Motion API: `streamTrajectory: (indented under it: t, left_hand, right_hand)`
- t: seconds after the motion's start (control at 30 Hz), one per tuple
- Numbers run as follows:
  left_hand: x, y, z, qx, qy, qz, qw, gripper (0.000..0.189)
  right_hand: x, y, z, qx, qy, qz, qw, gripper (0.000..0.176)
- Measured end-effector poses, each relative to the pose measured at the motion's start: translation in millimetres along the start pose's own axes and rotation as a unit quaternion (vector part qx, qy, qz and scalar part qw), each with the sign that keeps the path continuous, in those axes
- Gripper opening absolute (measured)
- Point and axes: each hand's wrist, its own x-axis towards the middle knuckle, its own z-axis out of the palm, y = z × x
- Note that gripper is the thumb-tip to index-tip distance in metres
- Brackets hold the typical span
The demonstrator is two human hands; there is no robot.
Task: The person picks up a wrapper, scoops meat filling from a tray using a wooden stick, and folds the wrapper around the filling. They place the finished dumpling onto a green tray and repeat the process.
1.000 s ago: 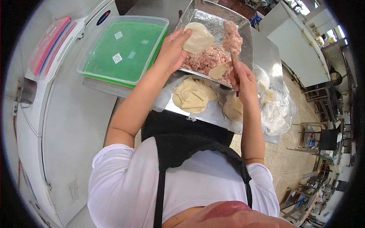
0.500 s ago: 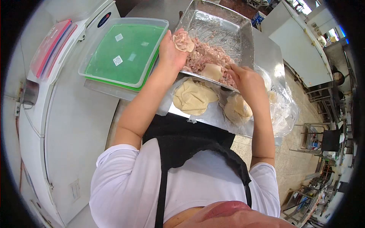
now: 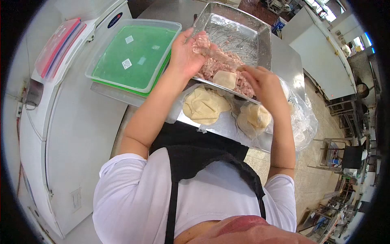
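Observation:
My left hand (image 3: pixel 183 55) cups a round dough wrapper (image 3: pixel 200 44) with pink minced meat on it, over the near left corner of a metal tray (image 3: pixel 248 25). My right hand (image 3: pixel 263 81) grips a thin flat stick (image 3: pixel 221 57), blurred, whose tip reaches the wrapper in my left hand. Minced meat (image 3: pixel 215 68) fills the near part of the tray, and a single wrapper (image 3: pixel 224 79) lies on it. A stack of wrappers (image 3: pixel 203 106) rests on plastic film just in front of the tray.
A second stack of wrappers (image 3: pixel 254 116) sits in a clear plastic bag (image 3: pixel 302 118) under my right forearm. A clear box with a green lid (image 3: pixel 134 53) stands left of the tray. A white chest freezer (image 3: pixel 69 122) runs along the left. Floor and metal racks lie to the right.
The wrapper in my left hand went from bare to holding meat. My right hand dipped the stick into the tray's meat, then brought it up to the wrapper.

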Motion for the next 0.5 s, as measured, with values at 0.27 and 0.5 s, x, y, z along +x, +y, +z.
streamTrajectory:
  t: [0.27,0.5]
  left_hand:
    - [-27.3,7.2,25.2,0.655,-0.205,0.194,0.701,0.056]
    - [-17.7,21.0,30.5,0.771,-0.233,0.009,0.593,0.033]
  right_hand:
    - [-21.0,-9.2,-37.0,0.268,-0.119,0.186,0.938,0.032]
    - [-13.4,17.8,0.9,0.242,-0.159,0.155,0.945,0.034]
